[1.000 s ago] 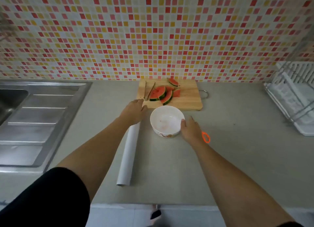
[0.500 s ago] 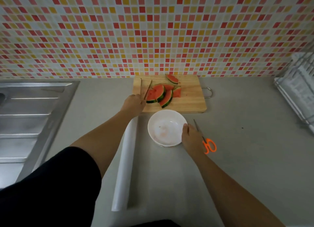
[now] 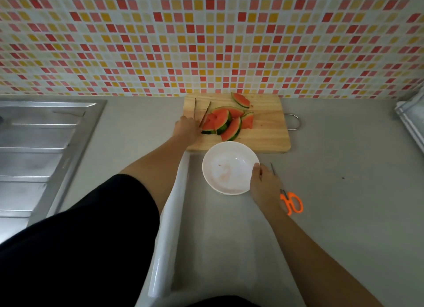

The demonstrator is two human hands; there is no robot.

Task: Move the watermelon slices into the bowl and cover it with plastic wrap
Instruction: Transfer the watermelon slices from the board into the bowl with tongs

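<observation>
Transfer pending; right hand (image 3: 263,185) pinching rim of empty round white ceramic bowl (image 3: 226,169); left hand (image 3: 187,129) at thin wooden sticks (image 3: 205,114), left edge of wooden cutting board (image 3: 266,132), grip indiscernible; next: lift red watermelon slices (image 3: 226,123) singly.

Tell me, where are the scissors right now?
In the head view, the orange-handled scissors lie on the grey counter, right of the white bowl, partly hidden by the right hand that grips the bowl's rim.
</observation>
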